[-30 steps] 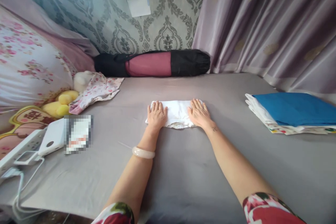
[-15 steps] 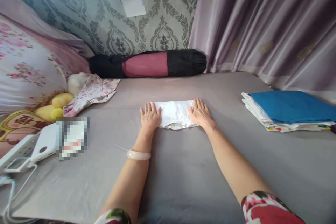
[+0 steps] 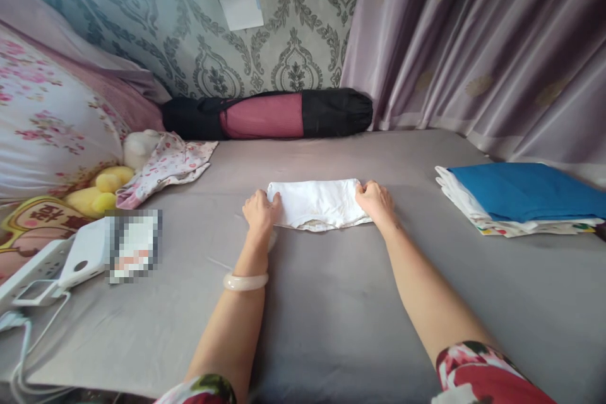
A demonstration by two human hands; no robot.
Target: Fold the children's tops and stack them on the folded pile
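Note:
A folded white garment (image 3: 319, 202) lies in the middle of the grey bedsheet (image 3: 322, 303), its near edge showing a curved opening like a neckline. At its left end my left hand (image 3: 261, 208) is closed, the thumb on top of the cloth and the fingers curled at the side edge. My right hand (image 3: 376, 201) pinches the right end in the same way. Parts of the fingers on both hands are hidden by the hands themselves. A pale bangle (image 3: 245, 281) circles my left wrist.
Folded blue and white cloths (image 3: 525, 192) are stacked at the right. On the left are a patterned cloth (image 3: 168, 167), plush toys (image 3: 108, 186), a white power bank (image 3: 85, 252), a power strip (image 3: 35, 268) with cables and a blurred-out item. A black-and-pink roll (image 3: 265, 115) lies along the wall.
Both hands were lying flat on the garment's ends with fingers stretched. They have moved slightly outward and now grip its left and right edges.

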